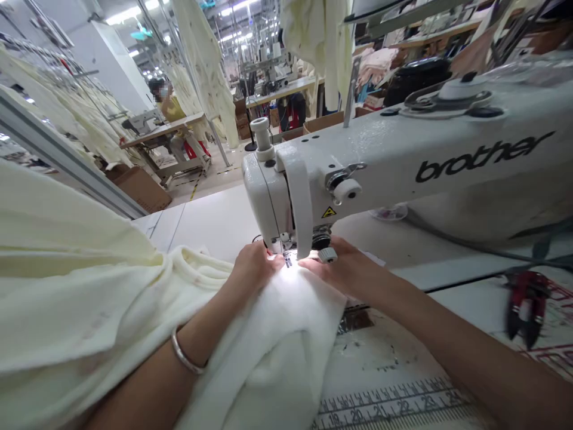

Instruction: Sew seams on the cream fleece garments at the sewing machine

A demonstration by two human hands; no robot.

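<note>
Cream fabric (111, 298) lies heaped over the table's left side and runs under the needle area (287, 258) of a white Brother sewing machine (403, 155). My left hand (255, 266) rests on the fabric just left of the needle, fingers curled and pressing the cloth down. My right hand (344, 269) lies on the fabric's edge to the right of the needle, fingers together and flat against it. A silver bangle (185, 355) sits on my left wrist. The machine's lamp lights the cloth brightly between both hands.
Red-handled snips (523, 304) lie on the table at right. A printed ruler (394, 406) runs along the front edge. Behind stand other sewing stations (165, 131), hanging cream garments (206, 60), cardboard boxes (141, 188), and a seated person (168, 104) in yellow.
</note>
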